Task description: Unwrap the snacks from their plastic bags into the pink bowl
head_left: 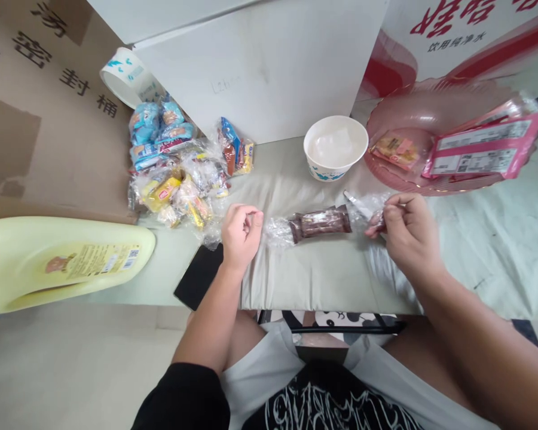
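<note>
Brown-wrapped snack packets (321, 223) lie on the pale cloth between my two hands, partly under crinkled clear plastic wrap (280, 231). My left hand (242, 236) is closed on the left end of the wrap, its fingers curled in. Beyond the packets' right end, my right hand (411, 237) is pinched on more crumpled clear plastic. A thin silvery strip (357, 204) sticks out of the plastic towards the packets; its kind is unclear. What lies inside the right fingers is mostly hidden.
Several wrapped snacks (174, 173) are heaped at the left, near a tipped paper bowl (128, 77). A white paper bowl (335, 149) and a pink basin (430, 104) stand behind. A black phone (198, 276) and a yellow-green container (63, 260) lie at left.
</note>
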Tool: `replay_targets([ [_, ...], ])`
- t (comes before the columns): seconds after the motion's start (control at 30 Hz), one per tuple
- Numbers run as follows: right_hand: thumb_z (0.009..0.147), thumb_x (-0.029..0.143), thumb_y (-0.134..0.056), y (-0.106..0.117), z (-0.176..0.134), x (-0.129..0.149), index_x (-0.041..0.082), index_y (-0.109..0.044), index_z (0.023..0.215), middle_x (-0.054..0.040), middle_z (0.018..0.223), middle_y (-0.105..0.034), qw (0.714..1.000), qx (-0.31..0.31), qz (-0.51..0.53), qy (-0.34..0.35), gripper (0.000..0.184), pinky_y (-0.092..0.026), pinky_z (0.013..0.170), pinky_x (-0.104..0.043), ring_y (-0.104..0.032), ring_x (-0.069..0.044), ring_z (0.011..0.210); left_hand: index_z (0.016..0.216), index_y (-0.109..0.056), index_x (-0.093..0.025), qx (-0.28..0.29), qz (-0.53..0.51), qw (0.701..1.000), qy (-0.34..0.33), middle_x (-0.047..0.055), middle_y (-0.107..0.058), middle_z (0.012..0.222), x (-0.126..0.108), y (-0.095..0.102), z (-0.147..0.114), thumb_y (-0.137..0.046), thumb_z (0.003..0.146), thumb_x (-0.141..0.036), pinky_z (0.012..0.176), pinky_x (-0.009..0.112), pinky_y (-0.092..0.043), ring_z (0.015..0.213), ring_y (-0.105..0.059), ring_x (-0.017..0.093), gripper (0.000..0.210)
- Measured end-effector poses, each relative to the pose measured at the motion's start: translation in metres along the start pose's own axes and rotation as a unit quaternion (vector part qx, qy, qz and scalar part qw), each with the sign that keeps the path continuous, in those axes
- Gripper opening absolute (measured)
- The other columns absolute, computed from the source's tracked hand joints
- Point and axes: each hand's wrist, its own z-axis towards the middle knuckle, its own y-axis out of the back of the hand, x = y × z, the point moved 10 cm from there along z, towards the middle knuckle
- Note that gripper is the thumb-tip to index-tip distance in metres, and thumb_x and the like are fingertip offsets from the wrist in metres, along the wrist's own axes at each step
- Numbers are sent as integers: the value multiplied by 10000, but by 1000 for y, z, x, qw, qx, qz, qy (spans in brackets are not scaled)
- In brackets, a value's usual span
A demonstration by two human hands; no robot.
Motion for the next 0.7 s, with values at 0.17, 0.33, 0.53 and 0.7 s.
replay_targets([
  [0.17,928,377,-641,-2,3,-6,295,-532,999,18,706,-612,996,-2,85,-20,153,-546,583,-364,-656,-191,605,645,-484,-197,89,10,996,-28,-29,-455,646,-14,-17,-9,-605,946,-451,556,256,-396,562,-445,103,412],
  [0.33,918,322,-646,-1,2,-11,279,-564,975,32,698,-573,995,-8,97,-24,109,-554,617,-336,-654,-169,646,1113,-672,-204,221,50,962,-152,114,-637,1187,-40,-53,-29,-791,794,-511,923,395,-537,1060,-619,260,459],
  [0.53,941,378,-623,-9,1,-17,300,-514,994,70,580,-508,984,21,162,-66,144,-478,406,-290,-605,-163,465,916,-661,-193,229,20,961,-157,71,-700,979,-35,-56,-25,-558,960,-200,865,368,-541,931,-644,203,112],
  [0.7,932,323,-610,-6,1,-14,306,-535,975,94,586,-500,978,0,194,-80,89,-455,363,-224,-597,-123,436,790,-574,-211,162,-96,979,-78,81,-728,1006,-31,-37,-14,-549,915,-220,971,429,-516,1067,-652,236,127],
])
